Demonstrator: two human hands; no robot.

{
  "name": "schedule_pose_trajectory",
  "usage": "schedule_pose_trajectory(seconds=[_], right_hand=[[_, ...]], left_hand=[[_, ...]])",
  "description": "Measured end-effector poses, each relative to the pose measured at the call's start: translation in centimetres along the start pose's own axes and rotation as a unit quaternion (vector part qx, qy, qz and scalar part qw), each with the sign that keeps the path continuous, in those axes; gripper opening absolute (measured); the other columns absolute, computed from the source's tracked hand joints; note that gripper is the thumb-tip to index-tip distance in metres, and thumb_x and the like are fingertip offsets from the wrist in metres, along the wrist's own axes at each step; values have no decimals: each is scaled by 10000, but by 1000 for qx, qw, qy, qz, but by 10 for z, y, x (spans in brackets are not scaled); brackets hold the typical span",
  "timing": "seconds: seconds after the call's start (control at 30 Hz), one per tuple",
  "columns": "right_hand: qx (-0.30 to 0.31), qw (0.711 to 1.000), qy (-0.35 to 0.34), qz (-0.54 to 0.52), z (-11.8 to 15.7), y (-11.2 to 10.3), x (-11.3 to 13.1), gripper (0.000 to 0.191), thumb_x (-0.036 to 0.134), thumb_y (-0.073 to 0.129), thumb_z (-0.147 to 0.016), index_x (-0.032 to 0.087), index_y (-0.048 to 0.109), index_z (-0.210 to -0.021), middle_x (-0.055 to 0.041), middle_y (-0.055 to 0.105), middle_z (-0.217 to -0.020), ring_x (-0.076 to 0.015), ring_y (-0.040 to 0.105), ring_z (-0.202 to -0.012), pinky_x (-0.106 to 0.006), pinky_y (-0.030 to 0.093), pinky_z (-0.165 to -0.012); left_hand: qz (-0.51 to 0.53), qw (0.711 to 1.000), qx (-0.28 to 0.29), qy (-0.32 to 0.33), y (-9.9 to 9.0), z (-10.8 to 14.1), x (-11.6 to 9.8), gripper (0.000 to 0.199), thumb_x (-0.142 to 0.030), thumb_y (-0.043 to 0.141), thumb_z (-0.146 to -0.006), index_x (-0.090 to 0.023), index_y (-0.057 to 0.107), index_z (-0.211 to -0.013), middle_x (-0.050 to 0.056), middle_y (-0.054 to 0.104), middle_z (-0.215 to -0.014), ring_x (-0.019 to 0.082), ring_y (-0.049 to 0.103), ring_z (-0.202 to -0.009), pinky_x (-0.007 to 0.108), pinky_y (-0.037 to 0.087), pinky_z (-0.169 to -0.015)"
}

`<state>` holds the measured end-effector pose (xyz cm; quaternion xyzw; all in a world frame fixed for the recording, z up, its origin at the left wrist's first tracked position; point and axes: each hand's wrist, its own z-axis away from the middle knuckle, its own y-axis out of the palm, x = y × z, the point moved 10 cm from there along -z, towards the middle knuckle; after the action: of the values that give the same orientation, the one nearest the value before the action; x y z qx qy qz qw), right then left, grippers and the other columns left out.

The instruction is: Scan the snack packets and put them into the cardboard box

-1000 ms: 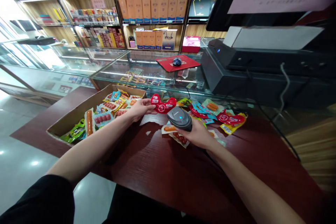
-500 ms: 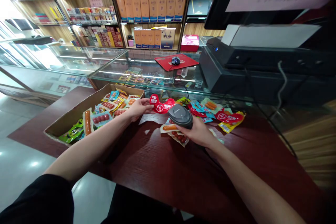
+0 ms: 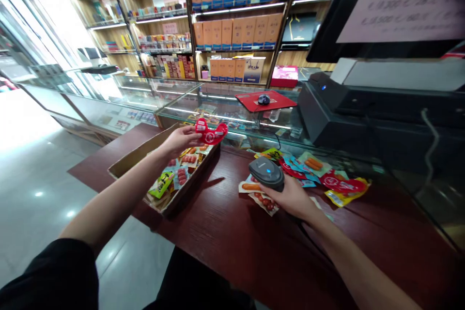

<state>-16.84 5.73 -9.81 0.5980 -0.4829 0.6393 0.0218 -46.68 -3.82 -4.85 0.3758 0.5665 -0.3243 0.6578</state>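
Observation:
My left hand (image 3: pixel 182 139) pinches one end of a red curved snack packet (image 3: pixel 211 134), held up over the far right corner of a cardboard box (image 3: pixel 173 203). Inside the box lie packaged sausages (image 3: pixel 190 159) and a green packet (image 3: pixel 162 184). A dark grey barcode scanner (image 3: pixel 264 174) is gripped in my right hand (image 3: pixel 296 197), a small blue light glowing on its top. Just under the scanner, a sausage packet (image 3: pixel 250 187) and a packet of round red sausages (image 3: pixel 268 203) rest on the dark red-brown table (image 3: pixel 218 223).
More snack packets (image 3: pixel 303 163) lie right of the scanner, with a red and yellow one (image 3: pixel 343 188) at the pile's end. Behind stands a glass display counter (image 3: pixel 221 99) bearing a mouse (image 3: pixel 264 99) on a red pad (image 3: pixel 245 101). A black machine (image 3: pixel 337 101) and monitor (image 3: pixel 327 34) occupy the right.
My left hand has lifted the red packet away from the scanner, over the box. The scanner's blue light now shows. The whole view has shifted.

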Motion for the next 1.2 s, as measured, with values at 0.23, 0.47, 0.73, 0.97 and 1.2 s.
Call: schedule_pose_trajectory(seconds=[0.23,0.47,0.73,0.97,1.2], right_hand=[[-16,1000,-1,23,0,-26,7,329,469,651,-775,188,694,-940,-64,732,-728,-257,697,-701,-356,554,-662],[-22,999,17,33,6,-69,12,339,475,626,-797,167,670,-931,11,595,-494,-175,568,-452,-288,471,-464],[-65,997,4,32,14,-99,21,372,436,690,-760,169,692,-1020,-66,739,-812,-269,685,-817,-369,544,-717],[-73,997,-10,9,14,-94,9,381,360,719,-749,191,677,-1089,-72,726,-1054,-267,668,-979,-402,526,-883],[-63,998,2,12,11,-83,-2,412,356,731,-740,198,662,-1114,-80,714,-1086,-268,658,-1011,-421,512,-912]], left_hand=[[-66,991,-113,41,-107,55,-41,399,-275,833,-645,-106,656,-961,109,718,-895,191,712,-812,260,591,-728],[-117,993,-7,18,-16,36,-9,380,-354,818,-645,-116,668,-901,82,708,-842,176,694,-772,327,588,-768],[-230,949,205,75,180,11,60,285,-349,753,-686,-148,689,-877,41,693,-767,146,645,-694,285,534,-695],[-459,804,329,184,226,34,104,406,-389,772,-652,-184,719,-997,52,709,-883,178,633,-773,250,463,-699],[-548,721,348,240,230,51,110,412,-257,691,-717,-203,666,-1124,91,692,-1024,229,642,-899,283,459,-780]])
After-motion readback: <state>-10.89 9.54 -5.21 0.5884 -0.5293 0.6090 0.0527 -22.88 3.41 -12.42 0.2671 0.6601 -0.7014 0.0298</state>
